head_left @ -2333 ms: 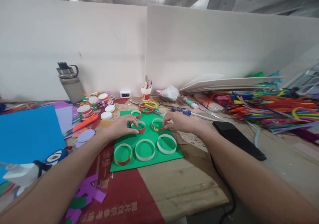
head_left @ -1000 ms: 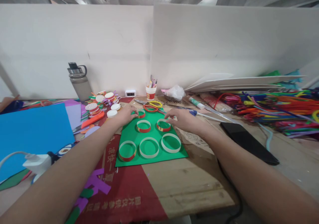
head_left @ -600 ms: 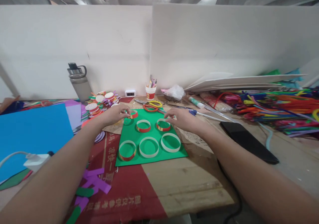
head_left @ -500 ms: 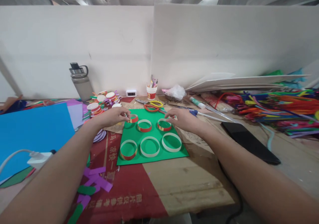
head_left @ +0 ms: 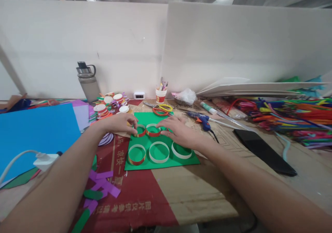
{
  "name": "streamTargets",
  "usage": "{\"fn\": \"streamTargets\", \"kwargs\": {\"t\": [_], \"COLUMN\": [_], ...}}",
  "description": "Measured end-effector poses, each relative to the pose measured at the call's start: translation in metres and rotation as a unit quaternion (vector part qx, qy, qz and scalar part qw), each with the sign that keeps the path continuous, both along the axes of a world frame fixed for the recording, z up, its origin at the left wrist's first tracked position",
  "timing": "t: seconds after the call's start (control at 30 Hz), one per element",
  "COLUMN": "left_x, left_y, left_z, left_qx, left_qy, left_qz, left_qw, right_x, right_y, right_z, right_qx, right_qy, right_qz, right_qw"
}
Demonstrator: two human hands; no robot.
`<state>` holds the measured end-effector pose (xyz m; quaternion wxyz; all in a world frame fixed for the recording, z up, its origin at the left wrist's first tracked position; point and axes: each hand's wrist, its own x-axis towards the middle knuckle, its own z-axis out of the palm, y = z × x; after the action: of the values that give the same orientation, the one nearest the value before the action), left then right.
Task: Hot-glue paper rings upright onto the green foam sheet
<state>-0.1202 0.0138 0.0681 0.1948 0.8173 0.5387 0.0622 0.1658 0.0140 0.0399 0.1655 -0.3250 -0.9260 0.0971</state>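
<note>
Green sheet (head_left: 147, 115) lies in front of me with several paper rings standing on it. My left hand (head_left: 124, 123) has its thumb and finger at the left edge of a red-and-white ring (head_left: 141, 134) in the back row. My right hand (head_left: 176, 130) is spread low over the sheet, its fingertips at the right side of the middle back ring (head_left: 153, 134). Any ring under that palm is hidden. The front row has a left ring (head_left: 137, 162), a white middle ring (head_left: 159, 161) and a right ring (head_left: 182, 156), partly covered by my right hand.
Behind the sheet lie scissors (head_left: 162, 107) and a paper cup of pens (head_left: 160, 96). A glue gun (head_left: 205, 123) and black phone-like slab (head_left: 263, 151) are on the right. Left are a bottle (head_left: 88, 86), blue sheet (head_left: 38, 132) and purple strips (head_left: 112, 189).
The left back ring has come toward me with my left hand, level with the middle one. My right hand has moved left and now covers the right back ring's place. The view has shifted slightly.
</note>
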Motion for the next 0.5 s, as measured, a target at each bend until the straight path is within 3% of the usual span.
{"fn": "streamTargets", "kwargs": {"t": [0.17,0.5], "left_x": [0.005,0.009], "left_y": [-0.001,0.0], "left_z": [-0.003,-0.007], "left_qx": [0.004,-0.015], "left_qy": [-0.016,-0.006], "left_qz": [0.031,0.015], "left_qw": [0.999,1.0], "right_x": [-0.005,0.001], "right_y": [0.001,0.006], "right_z": [-0.007,-0.014], "right_qx": [-0.028,-0.003], "right_qy": [-0.028,-0.026], "right_qz": [-0.017,-0.008], "right_qw": [0.999,1.0]}}
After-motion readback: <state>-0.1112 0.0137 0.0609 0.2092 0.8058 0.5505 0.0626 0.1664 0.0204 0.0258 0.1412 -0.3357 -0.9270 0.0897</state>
